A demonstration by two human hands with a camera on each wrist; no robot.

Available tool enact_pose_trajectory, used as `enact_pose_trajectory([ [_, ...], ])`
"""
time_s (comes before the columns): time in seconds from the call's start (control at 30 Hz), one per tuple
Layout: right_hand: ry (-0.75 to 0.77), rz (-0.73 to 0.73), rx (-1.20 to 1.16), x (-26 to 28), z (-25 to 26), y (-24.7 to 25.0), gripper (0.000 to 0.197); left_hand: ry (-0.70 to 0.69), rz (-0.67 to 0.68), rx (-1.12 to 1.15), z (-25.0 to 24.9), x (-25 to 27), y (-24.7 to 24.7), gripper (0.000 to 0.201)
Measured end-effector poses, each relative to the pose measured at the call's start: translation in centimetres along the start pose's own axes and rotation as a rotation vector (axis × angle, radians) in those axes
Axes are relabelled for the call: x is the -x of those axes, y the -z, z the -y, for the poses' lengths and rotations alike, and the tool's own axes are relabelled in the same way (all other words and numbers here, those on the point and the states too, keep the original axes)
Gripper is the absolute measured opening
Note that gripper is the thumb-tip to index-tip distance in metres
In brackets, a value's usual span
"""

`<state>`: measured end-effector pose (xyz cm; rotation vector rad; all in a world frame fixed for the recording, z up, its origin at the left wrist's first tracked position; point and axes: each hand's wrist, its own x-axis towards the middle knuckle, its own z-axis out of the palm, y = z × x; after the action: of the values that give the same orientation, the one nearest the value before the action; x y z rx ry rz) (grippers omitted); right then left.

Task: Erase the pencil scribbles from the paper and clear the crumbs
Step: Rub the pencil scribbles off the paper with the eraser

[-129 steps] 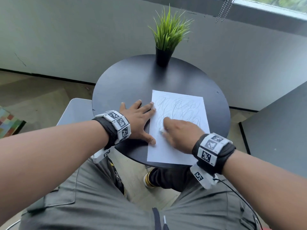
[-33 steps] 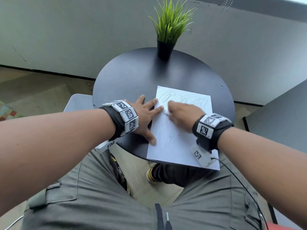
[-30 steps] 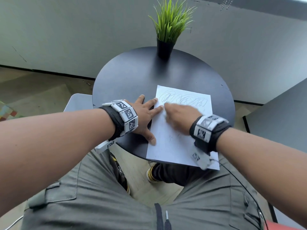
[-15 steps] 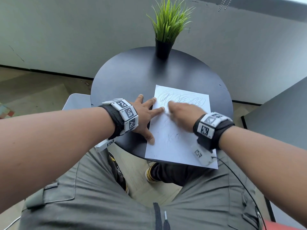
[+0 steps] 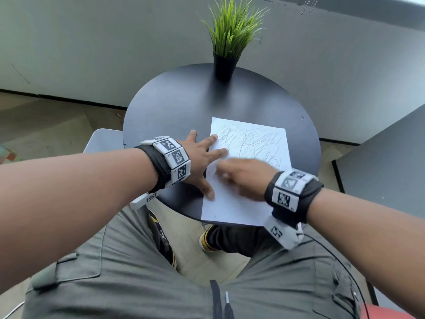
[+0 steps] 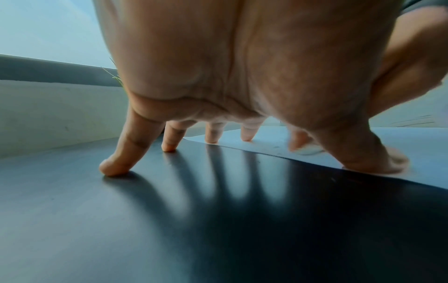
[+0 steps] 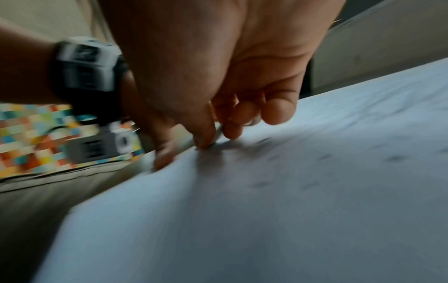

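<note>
The right hand (image 5: pixel 241 178), blurred, pinches a small pale eraser (image 7: pixel 251 122) against the paper (image 5: pixel 232 208); the left hand (image 5: pixel 197 160), fingers spread flat, pins the paper's left edge to the tabletop (image 5: pixel 174 107). Hard strokes could buckle or tear the sheet. Scribbles (image 5: pixel 253 143) remain beyond both hands.

Left hand (image 5: pixel 200 160) flat, fingers spread; right hand (image 5: pixel 244 178) curled, blurred

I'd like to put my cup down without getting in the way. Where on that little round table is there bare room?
Bare dark table lies between the potted plant and the left hand, and along the right rim beside the paper. The near side is crowded: both hands, the right hand rubbing, are on the sheet.
</note>
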<state>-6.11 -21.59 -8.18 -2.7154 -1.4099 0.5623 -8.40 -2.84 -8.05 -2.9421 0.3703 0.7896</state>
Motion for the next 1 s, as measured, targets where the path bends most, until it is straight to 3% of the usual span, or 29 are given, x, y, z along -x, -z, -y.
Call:
enact_pose_trajectory([
  [0.1, -0.224, -0.105, 0.014, -1.2, -2.8, 1.3, 0.014, 0.005, 0.015, -0.015, -0.1, 0.0, 0.2, 0.126],
  [0.27, 0.098, 0.016, 0.048, 0.6, 1.9, -0.9, 0.02, -0.003, 0.038, -0.008, 0.3, -0.1, 0.1, 0.13],
  [0.4, -0.192, -0.1, 0.022, -0.8, -2.3, 1.1, 0.012, -0.007, 0.044, -0.012, 0.3, 0.0, 0.2, 0.129],
  [0.47, -0.114, -0.084, 0.027, -0.6, -0.4, 0.8, 0.016, -0.003, 0.036, -0.011, 0.2, 0.0, 0.1, 0.128],
  [0.53, 0.075, 0.0, 0.004, 0.3, 2.4, -0.2, 0.019, 0.005, 0.028, -0.015, 0.2, -0.1, -0.1, 0.129],
  [0.57, 0.079, 0.023, -0.011, 0.5, 2.3, 0.0, 0.018, 0.005, 0.021, -0.016, 0.3, -0.2, 0.0, 0.129],
  [0.7, -0.228, -0.084, 0.02, -0.9, -2.0, 1.6, 0.002, -0.003, 0.011, -0.01, 0.6, -0.5, -0.1, 0.13],
  [0.77, -0.154, -0.08, 0.04, -0.7, -0.4, 0.9, 0.014, -0.009, 0.012, -0.008, 0.7, -0.6, -0.2, 0.13],
  [0.8, -0.047, -0.049, 0.041, -0.2, 1.3, 0.4, 0.019, -0.012, 0.01, -0.013, 0.7, -0.6, -0.2, 0.13],
  [0.87, 0.049, 0.008, 0.016, 0.4, 2.2, -0.2, 0.019, -0.013, 0.014, -0.023, 0.8, -0.7, -0.2, 0.132],
  [1.0, -0.237, -0.092, 0.047, -1.1, -2.1, 1.6, 0.007, -0.019, 0.017, -0.027, 0.7, -0.6, -0.1, 0.132],
])
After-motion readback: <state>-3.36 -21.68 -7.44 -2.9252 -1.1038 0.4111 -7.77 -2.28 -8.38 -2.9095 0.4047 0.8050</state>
